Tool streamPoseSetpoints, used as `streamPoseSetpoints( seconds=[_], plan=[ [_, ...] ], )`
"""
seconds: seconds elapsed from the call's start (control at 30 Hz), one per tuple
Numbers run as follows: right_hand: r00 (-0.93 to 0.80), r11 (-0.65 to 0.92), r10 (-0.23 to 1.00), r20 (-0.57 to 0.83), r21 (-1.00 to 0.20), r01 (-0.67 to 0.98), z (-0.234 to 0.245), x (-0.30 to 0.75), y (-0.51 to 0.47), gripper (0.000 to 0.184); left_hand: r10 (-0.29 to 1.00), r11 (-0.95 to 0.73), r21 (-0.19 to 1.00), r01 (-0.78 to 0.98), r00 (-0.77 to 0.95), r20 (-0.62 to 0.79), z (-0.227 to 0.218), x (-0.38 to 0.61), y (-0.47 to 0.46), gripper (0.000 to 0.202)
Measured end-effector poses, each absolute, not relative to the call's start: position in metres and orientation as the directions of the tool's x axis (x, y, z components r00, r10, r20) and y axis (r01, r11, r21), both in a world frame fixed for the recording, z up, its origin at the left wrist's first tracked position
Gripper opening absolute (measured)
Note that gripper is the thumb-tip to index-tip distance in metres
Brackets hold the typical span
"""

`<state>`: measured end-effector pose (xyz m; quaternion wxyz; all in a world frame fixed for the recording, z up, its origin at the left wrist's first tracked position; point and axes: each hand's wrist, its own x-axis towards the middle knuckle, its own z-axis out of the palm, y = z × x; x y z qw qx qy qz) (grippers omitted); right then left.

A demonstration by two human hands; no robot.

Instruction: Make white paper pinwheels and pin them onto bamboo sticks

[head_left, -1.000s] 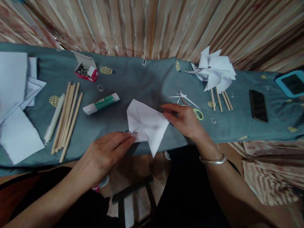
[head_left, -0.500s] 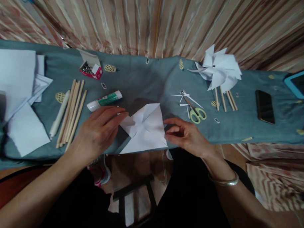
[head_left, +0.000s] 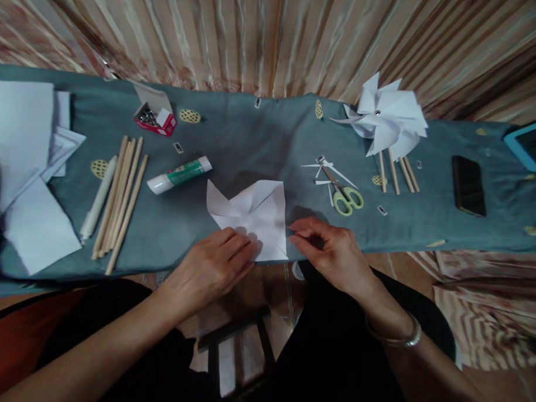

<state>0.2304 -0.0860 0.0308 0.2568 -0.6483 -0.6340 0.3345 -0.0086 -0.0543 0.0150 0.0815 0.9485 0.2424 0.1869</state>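
A cut white paper square (head_left: 254, 215) lies flat on the grey-blue cloth (head_left: 261, 136) near the front edge. My left hand (head_left: 213, 266) rests on its lower left part, fingers stretched flat and pressing it down. My right hand (head_left: 332, 250) sits at the paper's right edge with fingers curled in a pinch beside its lower right corner. I cannot make out anything held in that pinch.
A glue stick (head_left: 180, 174) and several wooden sticks (head_left: 121, 202) lie left of the paper. Green scissors (head_left: 345, 196) with paper scraps, finished white pinwheels (head_left: 385, 120) and a black phone (head_left: 468, 186) are right. White sheets (head_left: 23, 157) far left; a red pin box (head_left: 154, 118) behind.
The paper was turned and laid flat nearer the front edge. My left hand came down from its upper left onto its lower part. My right hand shifted slightly toward me.
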Motion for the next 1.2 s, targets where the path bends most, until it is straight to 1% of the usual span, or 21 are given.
streamPoseSetpoints(
  seconds=[0.07,0.13,0.17,0.23,0.27,0.37,0.5,0.63,0.7,0.87,0.97,1.07,1.13,1.2],
  plan=[
    [-0.134,0.085,0.991,-0.005,-0.746,0.661,0.033,0.234,-0.086,0.019,0.486,-0.872,0.249,0.421,0.801,0.350,0.014,-0.011,-0.054,0.020],
    [-0.239,0.186,0.970,0.042,-0.761,0.621,0.032,0.236,-0.085,0.028,0.476,-0.879,0.248,0.408,0.781,0.403,0.013,-0.013,-0.054,0.020],
    [-0.280,0.212,0.959,0.048,-0.777,0.592,0.031,0.236,-0.085,0.032,0.472,-0.881,0.246,0.403,0.771,0.427,0.013,-0.014,-0.055,0.020],
    [-0.314,0.218,0.948,0.049,-0.819,0.531,0.028,0.234,-0.083,0.033,0.465,-0.885,0.246,0.395,0.766,0.443,0.013,-0.016,-0.056,0.020],
    [-0.315,0.209,0.948,0.049,-0.842,0.497,0.026,0.232,-0.082,0.031,0.465,-0.885,0.250,0.392,0.772,0.433,0.014,-0.016,-0.056,0.020],
    [-0.304,0.177,0.951,0.050,-0.896,0.406,0.023,0.226,-0.076,0.018,0.467,-0.883,0.258,0.393,0.796,0.386,0.016,-0.017,-0.058,0.019],
    [-0.319,0.177,0.946,0.052,-0.910,0.376,0.025,0.219,-0.066,0.013,0.463,-0.885,0.254,0.391,0.804,0.373,0.019,-0.017,-0.059,0.018],
    [-0.337,0.180,0.941,0.038,-0.898,0.402,0.028,0.209,-0.059,0.004,0.470,-0.879,0.273,0.391,0.806,0.359,0.020,-0.018,-0.060,0.018],
    [-0.320,0.182,0.947,0.034,-0.878,0.443,0.028,0.204,-0.057,0.004,0.477,-0.874,0.284,0.395,0.807,0.348,0.019,-0.018,-0.060,0.017],
    [-0.213,0.220,0.971,0.106,-0.743,0.633,0.023,0.191,-0.056,0.006,0.487,-0.868,0.293,0.401,0.806,0.336,0.017,-0.019,-0.060,0.015],
    [-0.216,0.251,0.967,0.138,-0.678,0.691,0.019,0.186,-0.056,0.007,0.524,-0.848,0.314,0.427,0.766,0.372,0.016,-0.020,-0.061,0.015],
    [-0.220,0.264,0.964,0.150,-0.645,0.717,0.018,0.184,-0.056,0.008,0.565,-0.824,0.318,0.468,0.717,0.409,0.014,-0.021,-0.062,0.021],
    [-0.212,0.261,0.965,0.154,-0.630,0.731,0.017,0.183,-0.056,0.009,0.554,-0.831,0.322,0.454,0.732,0.397,0.013,-0.022,-0.062,0.027],
    [-0.201,0.255,0.967,0.158,-0.619,0.743,0.016,0.182,-0.056,0.009,0.536,-0.838,0.340,0.426,0.760,0.369,0.013,-0.023,-0.062,0.030]
  ],
)
